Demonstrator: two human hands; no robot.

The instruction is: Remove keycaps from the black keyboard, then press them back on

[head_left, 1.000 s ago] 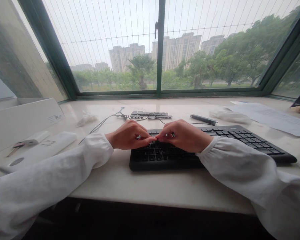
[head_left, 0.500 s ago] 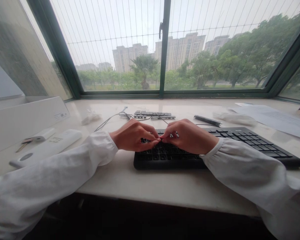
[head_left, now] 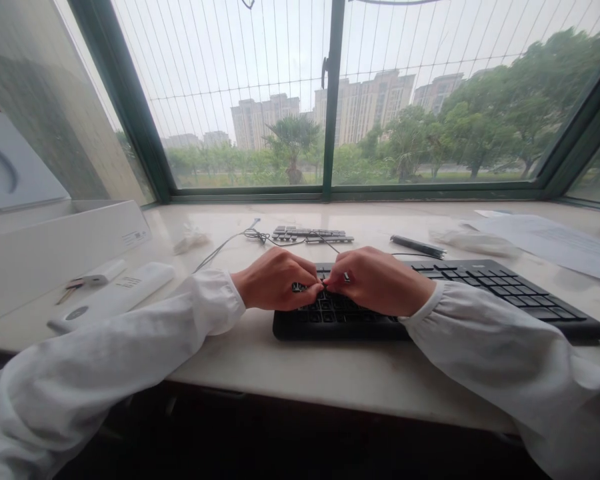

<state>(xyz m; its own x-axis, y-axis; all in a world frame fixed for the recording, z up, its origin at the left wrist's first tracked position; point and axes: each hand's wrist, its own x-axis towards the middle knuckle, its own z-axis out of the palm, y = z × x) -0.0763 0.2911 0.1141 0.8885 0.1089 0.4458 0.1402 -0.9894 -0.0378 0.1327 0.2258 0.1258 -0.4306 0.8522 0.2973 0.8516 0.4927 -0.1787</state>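
A black keyboard lies on the pale stone sill, its left part showing bare key sockets and its right part still bearing keycaps. Over the socket area, my left hand is closed with thumb and forefinger pinched. My right hand pinches too, its fingertips meeting those of the left just above the sockets. Whatever sits between the fingertips is too small and covered to make out. Loose dark keycaps lie in rows behind the keyboard, alongside a thin cable.
An open white box stands at the left, with a white oblong device and a key before it. Behind the keyboard lie a dark bar-shaped piece, a clear plastic bag and paper sheets. The sill's front edge is close below.
The view has shifted slightly, so the scene sits a little lower and further right. Both hands stay pinched together over the sockets, with the left fingers curled a bit tighter.
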